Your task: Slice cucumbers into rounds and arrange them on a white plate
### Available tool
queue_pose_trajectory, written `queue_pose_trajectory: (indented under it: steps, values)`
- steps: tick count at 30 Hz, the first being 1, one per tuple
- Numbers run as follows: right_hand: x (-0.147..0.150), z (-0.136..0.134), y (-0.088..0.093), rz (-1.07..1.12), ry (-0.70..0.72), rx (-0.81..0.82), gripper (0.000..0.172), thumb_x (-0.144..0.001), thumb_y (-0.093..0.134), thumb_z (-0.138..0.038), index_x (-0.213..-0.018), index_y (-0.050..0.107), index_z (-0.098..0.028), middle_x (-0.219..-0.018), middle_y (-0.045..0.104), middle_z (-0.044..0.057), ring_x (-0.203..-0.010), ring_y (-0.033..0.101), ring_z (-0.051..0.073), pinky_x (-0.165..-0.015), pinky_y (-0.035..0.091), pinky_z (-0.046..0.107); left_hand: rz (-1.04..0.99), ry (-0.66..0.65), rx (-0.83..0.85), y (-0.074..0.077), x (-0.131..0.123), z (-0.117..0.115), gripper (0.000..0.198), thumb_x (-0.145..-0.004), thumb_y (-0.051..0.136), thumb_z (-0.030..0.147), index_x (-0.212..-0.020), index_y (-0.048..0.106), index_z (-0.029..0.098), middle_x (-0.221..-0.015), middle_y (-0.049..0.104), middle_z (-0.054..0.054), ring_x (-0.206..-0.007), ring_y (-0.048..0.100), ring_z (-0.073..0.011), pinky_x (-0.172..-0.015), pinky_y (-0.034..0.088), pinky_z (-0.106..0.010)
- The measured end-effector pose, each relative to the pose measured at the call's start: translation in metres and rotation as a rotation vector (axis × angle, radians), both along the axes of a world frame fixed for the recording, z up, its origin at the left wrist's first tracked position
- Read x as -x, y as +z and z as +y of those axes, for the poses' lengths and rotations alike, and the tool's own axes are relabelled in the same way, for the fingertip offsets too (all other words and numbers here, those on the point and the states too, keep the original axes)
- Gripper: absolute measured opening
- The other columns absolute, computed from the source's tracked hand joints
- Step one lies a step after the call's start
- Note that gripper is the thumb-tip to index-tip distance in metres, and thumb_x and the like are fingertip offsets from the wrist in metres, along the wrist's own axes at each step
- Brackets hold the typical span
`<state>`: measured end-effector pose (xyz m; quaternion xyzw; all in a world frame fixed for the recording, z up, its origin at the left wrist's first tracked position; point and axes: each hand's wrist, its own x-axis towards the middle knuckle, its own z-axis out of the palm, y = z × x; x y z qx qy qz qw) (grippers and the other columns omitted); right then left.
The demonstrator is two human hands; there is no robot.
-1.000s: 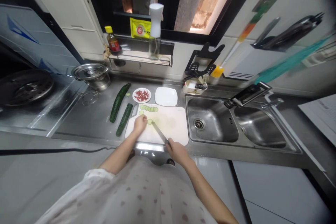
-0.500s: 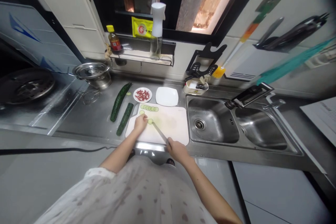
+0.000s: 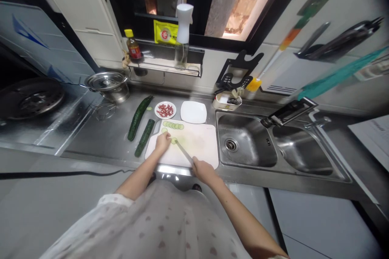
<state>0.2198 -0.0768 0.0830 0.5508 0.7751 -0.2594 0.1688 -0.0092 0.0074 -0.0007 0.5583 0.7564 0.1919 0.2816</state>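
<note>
A white cutting board (image 3: 200, 145) lies on the steel counter in front of me. My left hand (image 3: 162, 143) is closed over a cucumber piece (image 3: 174, 140) at the board's left side. My right hand (image 3: 204, 170) grips a knife (image 3: 184, 152) at the board's near edge, its blade reaching up to the cut end of that piece. A row of cucumber slices (image 3: 172, 125) lies along the board's far edge.
Two cucumbers (image 3: 138, 116) (image 3: 144, 132) lie left of the board. Behind it stand a small dish of red bits (image 3: 165, 110) and a white plate (image 3: 193, 112). A double sink (image 3: 275, 149) is to the right, a steel pot (image 3: 107, 84) at the back left.
Both hands stay at the board with the knife against the cucumber piece. Only the view has shifted slightly.
</note>
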Motion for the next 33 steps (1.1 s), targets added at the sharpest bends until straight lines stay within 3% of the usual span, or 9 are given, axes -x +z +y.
queue_pose_trajectory:
  steps: [13, 26, 33]
  values:
    - [0.015, 0.013, 0.005, -0.054, 0.032, 0.004, 0.026, -0.095, 0.033, -0.025, -0.117, 0.046, -0.019, -0.098, 0.068, 0.013, -0.087, 0.064, 0.024, -0.065, 0.039, 0.030, 0.003, 0.003, -0.006, -0.002, 0.000, 0.001, 0.021, -0.079, 0.055, 0.016, -0.097, 0.067, 0.017, -0.090, 0.070, -0.006, -0.088, 0.063, -0.0195, -0.078, 0.044, -0.025]
    - [-0.005, 0.000, 0.001, -0.023, 0.019, 0.010, 0.026, -0.095, 0.034, -0.026, -0.116, 0.047, -0.019, -0.096, 0.068, 0.011, -0.084, 0.064, 0.022, -0.062, 0.036, 0.027, 0.021, -0.010, -0.011, -0.001, 0.001, 0.002, 0.022, -0.079, 0.056, 0.016, -0.097, 0.067, 0.017, -0.094, 0.071, -0.007, -0.090, 0.063, -0.0196, -0.079, 0.044, -0.025]
    - [0.000, 0.002, 0.000, -0.025, 0.023, 0.007, 0.026, -0.094, 0.034, -0.025, -0.117, 0.046, -0.019, -0.096, 0.068, 0.011, -0.085, 0.064, 0.021, -0.063, 0.036, 0.027, 0.030, -0.010, -0.003, 0.001, 0.000, 0.001, 0.022, -0.079, 0.055, 0.016, -0.098, 0.067, 0.017, -0.095, 0.071, -0.007, -0.090, 0.063, -0.0192, -0.079, 0.043, -0.025]
